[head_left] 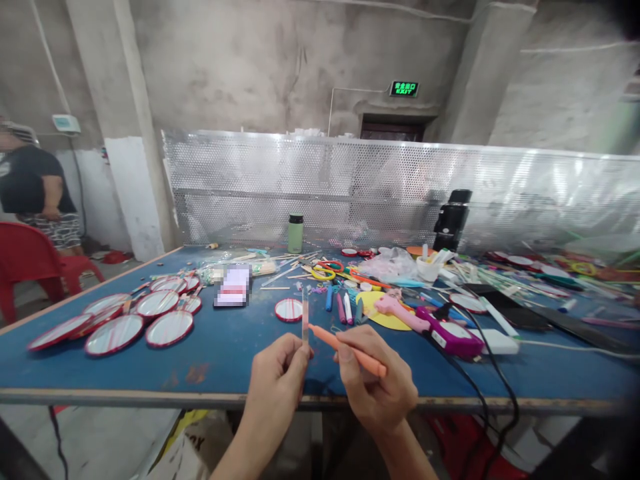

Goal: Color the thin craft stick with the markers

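Observation:
Pinched upright between thumb and fingers of my left hand (280, 373) is a flat craft stick (305, 317), tinted pinkish orange along part of its length. My right hand (380, 390) grips an orange marker pen (364, 360), its tip touching or very close to the stick's right side. Just behind the stick lies a small round disc with a red rim (289, 309). Several capped marker pens (345, 309) rest on the table beyond my right hand. Both hands are held over the table's near edge.
Several red-rimmed round discs (115, 333) cover the left of the blue table (220, 370). A phone (233, 287), green bottle (295, 235), scissors (325, 270) and purple-pink device (453, 337) lie beyond. Black cables (495, 367) hang over the right edge. A person (37, 180) stands far left.

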Demonstrator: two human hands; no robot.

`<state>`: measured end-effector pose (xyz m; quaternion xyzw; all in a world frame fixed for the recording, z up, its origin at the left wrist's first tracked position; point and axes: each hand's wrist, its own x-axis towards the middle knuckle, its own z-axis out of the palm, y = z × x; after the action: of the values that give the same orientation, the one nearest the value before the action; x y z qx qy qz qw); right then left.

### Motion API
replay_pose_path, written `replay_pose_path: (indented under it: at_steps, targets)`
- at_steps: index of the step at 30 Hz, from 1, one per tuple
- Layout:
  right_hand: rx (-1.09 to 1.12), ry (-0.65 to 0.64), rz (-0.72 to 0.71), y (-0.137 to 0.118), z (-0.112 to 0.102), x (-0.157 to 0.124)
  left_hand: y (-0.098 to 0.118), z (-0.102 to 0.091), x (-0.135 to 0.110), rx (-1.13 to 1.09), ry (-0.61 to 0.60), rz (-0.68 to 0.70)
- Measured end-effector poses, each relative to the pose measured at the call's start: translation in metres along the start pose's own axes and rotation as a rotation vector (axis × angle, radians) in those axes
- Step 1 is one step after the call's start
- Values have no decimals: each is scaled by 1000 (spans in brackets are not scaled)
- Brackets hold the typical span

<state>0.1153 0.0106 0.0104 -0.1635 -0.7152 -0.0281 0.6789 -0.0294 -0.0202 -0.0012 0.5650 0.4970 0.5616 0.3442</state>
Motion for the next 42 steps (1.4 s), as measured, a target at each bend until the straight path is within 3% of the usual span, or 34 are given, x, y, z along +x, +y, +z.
replay_pose_path:
  at_steps: [42]
  targets:
    - [-28,22,-44,1,2,0,-3,2,-1,18,4,13]
